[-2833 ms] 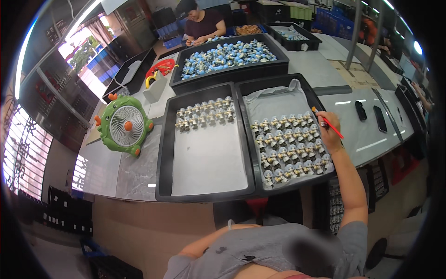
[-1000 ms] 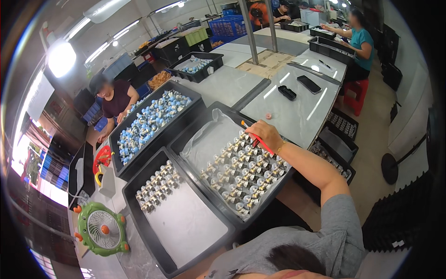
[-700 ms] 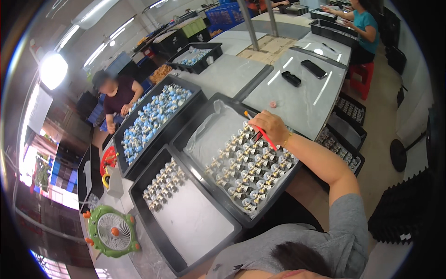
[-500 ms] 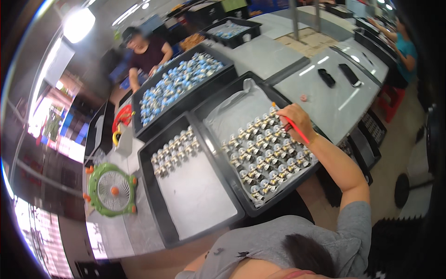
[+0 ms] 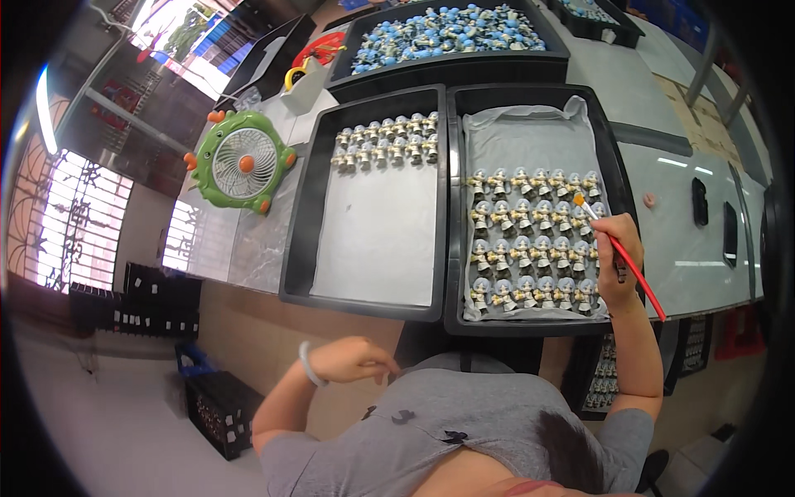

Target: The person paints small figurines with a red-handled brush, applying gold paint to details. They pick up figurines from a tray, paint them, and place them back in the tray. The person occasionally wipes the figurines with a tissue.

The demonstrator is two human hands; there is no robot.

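Observation:
My right hand (image 5: 617, 257) is closed around a red-handled paintbrush (image 5: 638, 279). Its orange bristles meet or hover just over the small white-haired figurines (image 5: 522, 214) at the right side of the right tray; contact is unclear. These stand in several rows on a white liner in that black tray (image 5: 530, 325). My left hand (image 5: 352, 360) hangs in front of my body, below the left tray, fingers loosely bent with nothing visible in them. In the left black tray (image 5: 364, 309), two rows of similar figurines (image 5: 383, 141) occupy the far end of a white sheet.
A large black bin (image 5: 447, 66) of blue-and-white pieces stands beyond the trays. To the left is a green fan (image 5: 246, 163) beside a tape roll (image 5: 295, 79). Dark objects (image 5: 701, 201) lie on the table at right. Filled trays (image 5: 603, 377) sit below the table's right side.
The view has swung, so the trays now appear straighter. My left hand has come into sight. The brush, previously half hidden along my right wrist, now points its bristles at the figurines.

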